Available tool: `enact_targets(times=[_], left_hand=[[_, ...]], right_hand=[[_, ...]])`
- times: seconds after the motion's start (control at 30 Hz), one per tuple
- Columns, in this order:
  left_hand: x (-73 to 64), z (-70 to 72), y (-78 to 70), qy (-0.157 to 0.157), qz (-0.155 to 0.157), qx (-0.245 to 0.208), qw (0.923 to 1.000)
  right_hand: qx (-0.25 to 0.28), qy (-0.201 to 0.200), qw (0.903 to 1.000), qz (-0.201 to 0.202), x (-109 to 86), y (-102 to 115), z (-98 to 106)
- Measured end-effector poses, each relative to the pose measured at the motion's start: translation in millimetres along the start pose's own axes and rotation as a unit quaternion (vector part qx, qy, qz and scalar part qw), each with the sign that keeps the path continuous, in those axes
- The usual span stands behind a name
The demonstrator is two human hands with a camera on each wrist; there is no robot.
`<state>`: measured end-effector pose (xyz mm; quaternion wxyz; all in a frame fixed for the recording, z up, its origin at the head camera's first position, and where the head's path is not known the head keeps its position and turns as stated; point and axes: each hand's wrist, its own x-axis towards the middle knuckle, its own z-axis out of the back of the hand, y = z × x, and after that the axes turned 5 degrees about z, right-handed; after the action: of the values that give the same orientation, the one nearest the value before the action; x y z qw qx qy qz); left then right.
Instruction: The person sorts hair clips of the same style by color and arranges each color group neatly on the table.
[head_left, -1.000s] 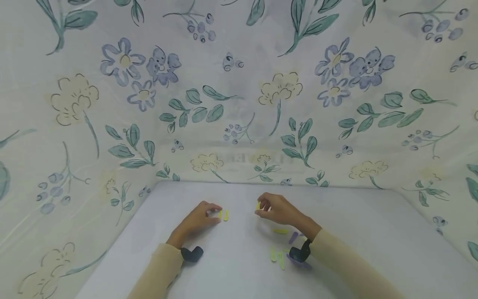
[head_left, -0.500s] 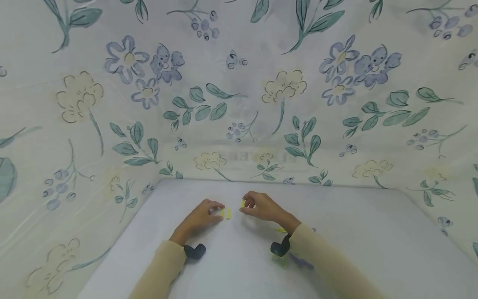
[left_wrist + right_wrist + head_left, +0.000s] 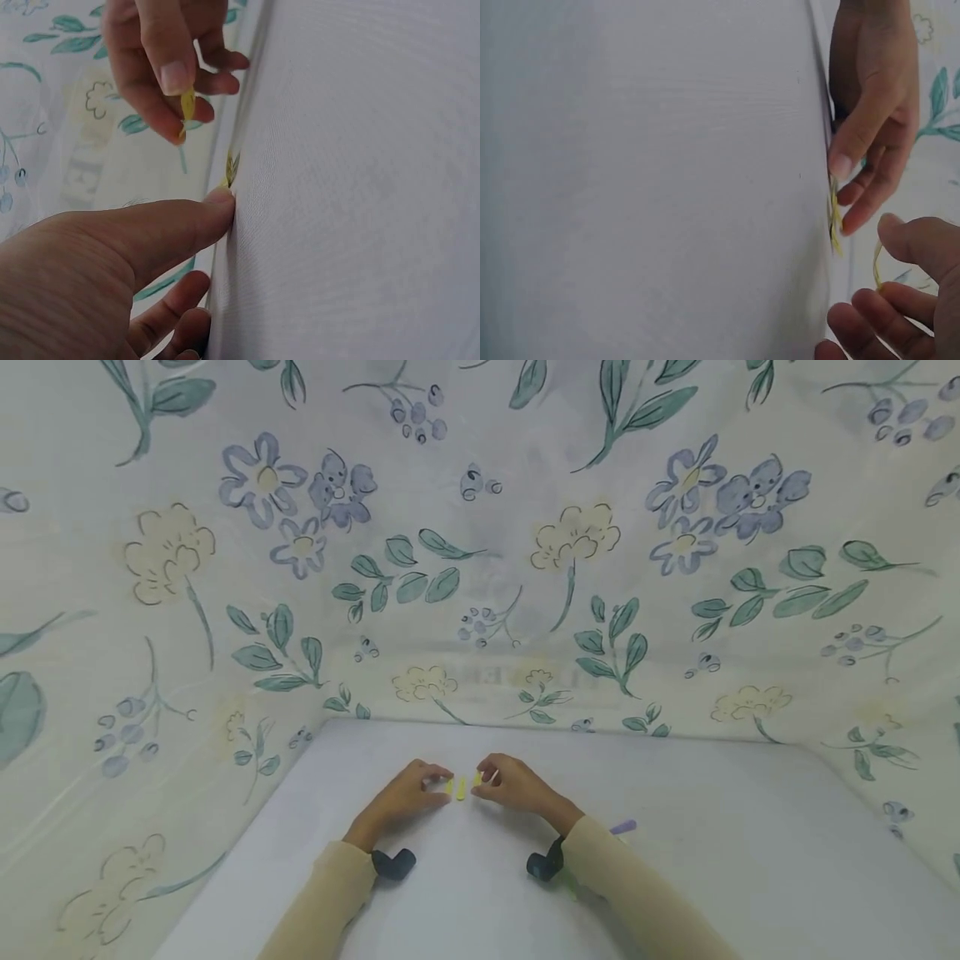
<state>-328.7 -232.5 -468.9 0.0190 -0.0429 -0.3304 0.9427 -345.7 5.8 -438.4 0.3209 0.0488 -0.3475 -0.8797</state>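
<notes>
Between thumb and index finger, my left hand (image 3: 405,795) pinches a small yellow hair clip (image 3: 450,787) by its ends, down at the white tabletop. Just right of it a second yellow hair clip (image 3: 461,790) lies parallel on the table. My right hand (image 3: 517,787) holds a third yellow hair clip (image 3: 477,780) end to end between thumb and finger, close to the right of the middle one. In the right wrist view this held clip (image 3: 877,262) looks thin and bowed, and in the left wrist view it shows under the right fingertips (image 3: 177,78).
A purple clip (image 3: 623,827) sticks out beyond the right forearm. Part of a light green clip (image 3: 570,887) shows below the black right wrist camera (image 3: 545,865); the arm covers others there. Flower-patterned sheeting (image 3: 480,610) rises behind the white table (image 3: 675,793).
My right hand has carried its yellow clip leftward and slightly down, beside the other two. The right forearm now covers more of the loose clips. The left hand keeps its place on its clip.
</notes>
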Motion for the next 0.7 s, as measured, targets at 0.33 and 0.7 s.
enact_targets(times=[0.33, 0.7], left_hand=[[-2.2, -0.3, -1.3, -0.003, -0.001, 0.004, 1.0000], [-1.0, -0.9, -1.2, -0.007, 0.008, 0.003, 0.9999]], right_hand=[[-0.021, 0.025, 0.9994, -0.014, 10.1, -3.1, -7.4], [-0.040, 0.039, 0.9983, -0.015, 14.5, -5.3, -8.9]])
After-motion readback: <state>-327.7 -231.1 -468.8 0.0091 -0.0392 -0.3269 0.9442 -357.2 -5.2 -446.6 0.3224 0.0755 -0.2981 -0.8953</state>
